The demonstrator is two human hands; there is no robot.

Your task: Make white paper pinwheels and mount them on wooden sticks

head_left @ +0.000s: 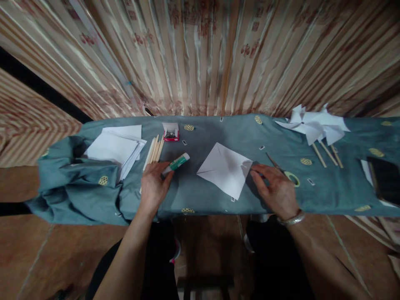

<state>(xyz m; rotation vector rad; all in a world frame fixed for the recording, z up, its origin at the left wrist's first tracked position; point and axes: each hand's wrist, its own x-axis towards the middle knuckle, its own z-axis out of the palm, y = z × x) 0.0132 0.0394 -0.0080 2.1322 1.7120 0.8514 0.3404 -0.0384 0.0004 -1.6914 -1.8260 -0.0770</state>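
Observation:
My left hand (155,182) is closed around a glue stick (179,161) with a green label and a white end, which points right. A white paper square (223,171) lies in front of me, turned like a diamond, with slits running in from its corners. My right hand (276,187) has its thumb and index finger pinched together at the paper's right corner. Scissors (292,178) with a pale green handle lie just behind my right hand. Wooden sticks (154,150) lie beside my left hand, which partly covers them.
A stack of white paper (114,143) lies on the left of the cloth-covered table (212,208). A small red box (171,132) of metal pins stands behind the sticks. Paper pinwheels (315,125) on sticks lie at the back right, with a dark phone-like object (384,179) at the right edge.

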